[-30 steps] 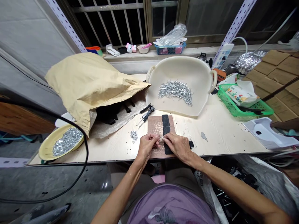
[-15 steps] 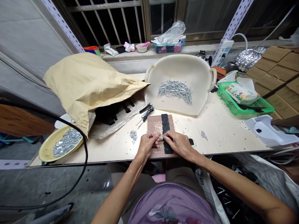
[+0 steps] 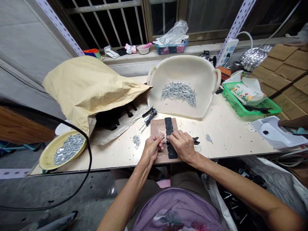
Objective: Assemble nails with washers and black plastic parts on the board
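Observation:
My left hand [image 3: 154,148] is closed in a pinch over a brown board [image 3: 157,125]; what is between its fingertips is too small to make out. Beside it, my right hand [image 3: 182,146] is closed with its fingers curled down over the row of black rectangular pads [image 3: 172,152] on the board. From behind the right hand sticks out a black part with a forked end [image 3: 196,141]; the rest of it is hidden by the hand. A little pile of small metal pieces [image 3: 136,141] lies left of the board. Black-handled pliers [image 3: 150,116] rest behind that pile.
A white tub [image 3: 178,109] with many metal pins stands at the back. Left are a large paper sack [image 3: 79,83] with black parts inside and a yellow dish [image 3: 45,158] of metal pieces. A green basket [image 3: 238,102] sits right; a black cable [image 3: 90,157] loops at left.
My right hand has turned, its fingers curling more over the board. The black part behind it now shows a forked end instead of a rounded one. My left hand keeps its pinch.

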The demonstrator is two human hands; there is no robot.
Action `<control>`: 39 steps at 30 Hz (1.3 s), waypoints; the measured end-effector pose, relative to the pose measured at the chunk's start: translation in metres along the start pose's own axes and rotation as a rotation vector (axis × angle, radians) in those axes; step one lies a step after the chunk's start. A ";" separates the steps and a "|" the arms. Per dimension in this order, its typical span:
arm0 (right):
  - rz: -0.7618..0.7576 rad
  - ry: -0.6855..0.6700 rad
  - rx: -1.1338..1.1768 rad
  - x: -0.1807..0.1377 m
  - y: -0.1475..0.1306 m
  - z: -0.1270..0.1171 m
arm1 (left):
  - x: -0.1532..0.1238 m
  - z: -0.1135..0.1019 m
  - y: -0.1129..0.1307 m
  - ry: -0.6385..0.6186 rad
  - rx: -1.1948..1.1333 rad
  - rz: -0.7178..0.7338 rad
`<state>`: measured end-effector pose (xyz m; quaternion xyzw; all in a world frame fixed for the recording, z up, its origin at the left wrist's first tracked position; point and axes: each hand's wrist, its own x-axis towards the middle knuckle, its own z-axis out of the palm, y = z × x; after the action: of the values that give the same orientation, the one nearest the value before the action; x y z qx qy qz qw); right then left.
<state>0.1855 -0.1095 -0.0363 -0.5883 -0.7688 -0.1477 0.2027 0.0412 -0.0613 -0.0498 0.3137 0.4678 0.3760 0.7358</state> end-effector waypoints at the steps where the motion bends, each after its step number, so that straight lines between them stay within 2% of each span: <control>1: -0.002 -0.016 0.005 0.000 0.000 -0.001 | 0.000 0.000 0.000 0.004 0.006 0.007; 10: 0.203 -0.203 0.385 -0.004 0.006 0.000 | -0.001 0.004 -0.001 0.053 0.076 0.112; 17: 0.099 -0.136 0.187 -0.005 0.006 0.000 | 0.001 0.003 -0.005 0.048 0.096 0.134; 23: 0.178 -0.201 0.346 -0.007 0.010 0.004 | 0.001 0.001 -0.007 0.013 0.189 0.151; 26: 0.178 -0.193 0.363 -0.008 0.012 0.006 | 0.001 0.003 -0.006 0.037 0.210 0.158; 33: 0.045 -0.028 0.097 -0.005 0.009 0.004 | 0.001 0.009 0.000 0.056 0.091 0.024; 39: -0.005 -0.039 0.051 -0.005 0.011 0.007 | 0.002 0.010 0.002 0.054 0.073 -0.013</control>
<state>0.1962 -0.1075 -0.0454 -0.5837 -0.7776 -0.1173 0.2021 0.0501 -0.0596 -0.0455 0.3271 0.5030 0.3624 0.7132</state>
